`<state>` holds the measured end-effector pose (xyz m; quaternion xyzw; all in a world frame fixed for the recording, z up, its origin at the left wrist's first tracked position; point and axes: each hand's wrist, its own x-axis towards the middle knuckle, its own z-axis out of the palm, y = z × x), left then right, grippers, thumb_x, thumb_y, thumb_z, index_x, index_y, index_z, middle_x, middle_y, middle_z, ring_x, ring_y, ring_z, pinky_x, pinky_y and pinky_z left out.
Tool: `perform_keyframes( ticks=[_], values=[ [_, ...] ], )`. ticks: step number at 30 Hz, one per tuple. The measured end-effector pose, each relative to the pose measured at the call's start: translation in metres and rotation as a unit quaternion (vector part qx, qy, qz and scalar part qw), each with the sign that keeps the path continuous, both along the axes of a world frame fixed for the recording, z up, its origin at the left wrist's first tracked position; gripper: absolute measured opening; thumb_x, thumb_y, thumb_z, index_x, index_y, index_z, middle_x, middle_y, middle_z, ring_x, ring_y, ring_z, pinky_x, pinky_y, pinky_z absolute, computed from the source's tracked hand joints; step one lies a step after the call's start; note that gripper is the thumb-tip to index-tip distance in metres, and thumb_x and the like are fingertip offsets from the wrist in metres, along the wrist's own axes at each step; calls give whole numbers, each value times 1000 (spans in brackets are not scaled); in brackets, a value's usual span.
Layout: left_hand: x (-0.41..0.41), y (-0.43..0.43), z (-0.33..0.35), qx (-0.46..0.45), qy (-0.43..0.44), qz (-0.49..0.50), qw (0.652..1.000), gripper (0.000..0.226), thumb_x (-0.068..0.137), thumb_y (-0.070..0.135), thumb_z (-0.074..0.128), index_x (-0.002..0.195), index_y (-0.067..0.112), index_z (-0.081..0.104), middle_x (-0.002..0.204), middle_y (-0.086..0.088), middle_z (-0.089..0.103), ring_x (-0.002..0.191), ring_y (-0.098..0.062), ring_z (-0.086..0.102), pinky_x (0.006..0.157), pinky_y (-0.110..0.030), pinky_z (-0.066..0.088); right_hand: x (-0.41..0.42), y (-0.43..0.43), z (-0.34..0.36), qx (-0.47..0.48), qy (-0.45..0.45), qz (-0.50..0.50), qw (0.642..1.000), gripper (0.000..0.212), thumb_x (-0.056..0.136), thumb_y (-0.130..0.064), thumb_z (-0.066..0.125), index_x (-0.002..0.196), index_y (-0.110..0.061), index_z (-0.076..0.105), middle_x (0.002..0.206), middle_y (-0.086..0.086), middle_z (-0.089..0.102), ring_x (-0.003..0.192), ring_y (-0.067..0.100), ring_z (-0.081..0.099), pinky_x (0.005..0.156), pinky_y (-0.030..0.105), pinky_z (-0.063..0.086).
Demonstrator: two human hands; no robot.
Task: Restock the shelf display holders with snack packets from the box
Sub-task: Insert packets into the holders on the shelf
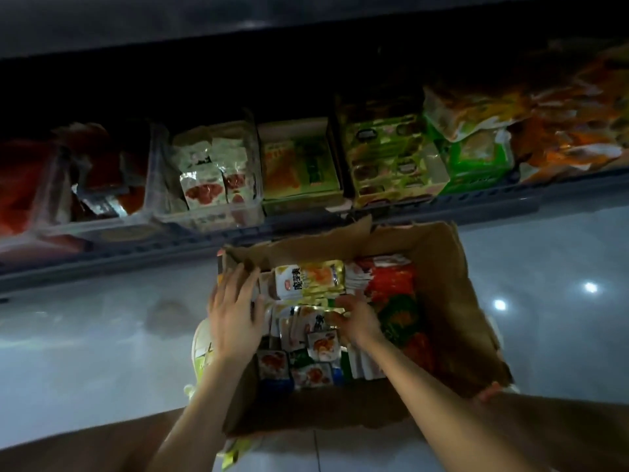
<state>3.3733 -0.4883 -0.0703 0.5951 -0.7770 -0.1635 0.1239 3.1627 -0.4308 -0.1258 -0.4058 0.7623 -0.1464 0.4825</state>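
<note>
A brown cardboard box (452,301) with ragged, torn flaps stands open on a glossy pale tiled floor (85,335), its far wall just in front of the ridged blue-grey front edge of the shelf (476,203). The box is packed with small, flat snack packets (306,281) in shiny crinkled foil. Yellow-and-white ones lie across the far-left part, white ones with a red food picture stand on edge along the near wall, and red and green ones fill the right side. The left hand (235,311) lies released at the box's far-left corner, its fingers straight and spread against the inside of the left wall and the packets next to it. The right hand (357,318) is down in the middle of the box, its fingers curled over the top edges of upright silver-and-white packets, grasping them; blur hides how many. On the shelf, a clear plastic holder (211,216) with rounded walls holds white packets with red pictures. Beside it to the right stand cardboard display trays (299,195) printed in green and yellow, with open tops. At the shelf's right end lie crumpled orange bags (571,114).
</note>
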Motion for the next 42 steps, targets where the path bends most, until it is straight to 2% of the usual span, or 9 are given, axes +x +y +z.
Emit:
perform_keyframes(
  ticks=[9, 15, 20, 23, 26, 29, 33, 37, 42],
  values=[
    [14, 1, -13, -31, 86, 11, 996, 41, 93, 24, 40, 128, 10, 56, 135, -7, 54, 130, -17, 40, 109, -36, 26, 16, -34, -49, 14, 35, 170, 985, 41, 80, -29, 73, 117, -13, 63, 113, 6, 67, 103, 24, 62, 82, 32, 50],
    [20, -1, -20, -18, 81, 11, 996, 42, 92, 24, 39, 128, 10, 57, 135, -5, 54, 131, -18, 41, 110, -40, 28, 10, -33, -61, 90, 68, 221, 969, 74, 72, -54, 74, 134, -23, 47, 128, 4, 60, 118, 27, 53, 99, 41, 42],
    [19, 0, -19, -25, 88, 12, 996, 41, 93, 25, 39, 127, 10, 57, 135, -5, 55, 132, -16, 39, 110, -41, 28, 7, -33, -64, 114, 82, 279, 950, 52, 79, -63, 61, 109, -20, 68, 103, 5, 69, 99, 23, 62, 85, 33, 47],
    [17, 0, -18, -29, 89, 15, 995, 41, 92, 24, 40, 126, 10, 58, 134, -5, 56, 130, -17, 40, 109, -37, 26, 7, -36, -57, 124, 110, 291, 942, 51, 79, -62, 61, 104, -19, 70, 102, 5, 67, 100, 22, 58, 90, 35, 36],
    [15, -1, -14, -25, 94, 23, 995, 41, 92, 26, 40, 123, 10, 61, 131, -5, 57, 128, -19, 42, 106, -31, 24, 6, -36, -50, 125, 47, 242, 961, 39, 80, -46, 70, 101, -14, 70, 99, 6, 68, 96, 22, 60, 79, 31, 42],
    [9, -1, -7, -9, 106, 35, 994, 43, 90, 30, 39, 120, 10, 63, 129, -5, 59, 124, -22, 46, 104, -29, 24, 5, -29, -40, 89, -58, 123, 987, 19, 77, -31, 77, 70, -15, 69, 69, 1, 63, 69, 16, 59, 61, 28, 43],
    [2, 0, 4, 23, 114, 43, 992, 45, 90, 34, 37, 118, 10, 64, 126, -6, 61, 122, -24, 49, 100, -29, 25, -2, -26, -19, 23, -137, -22, 990, 23, 78, -19, 76, 96, -5, 72, 96, 4, 71, 88, 15, 65, 75, 26, 52],
    [0, 5, 13, 41, 114, 55, 991, 31, 91, 12, 51, 120, 10, 63, 125, -8, 61, 121, -28, 50, 104, -34, 26, -7, -27, 14, -11, -179, -92, 979, 25, 83, -15, 71, 104, -1, 69, 101, 7, 70, 91, 19, 68, 79, 29, 55],
    [-9, 19, 35, 41, 99, 81, 991, 29, 92, 9, 53, 120, 11, 62, 125, -8, 61, 124, -27, 48, 115, -35, 17, -12, -14, 56, -37, -241, -151, 958, 17, 84, -12, 70, 100, -7, 70, 95, 5, 73, 80, 10, 70, 65, 19, 55]
  ],
)
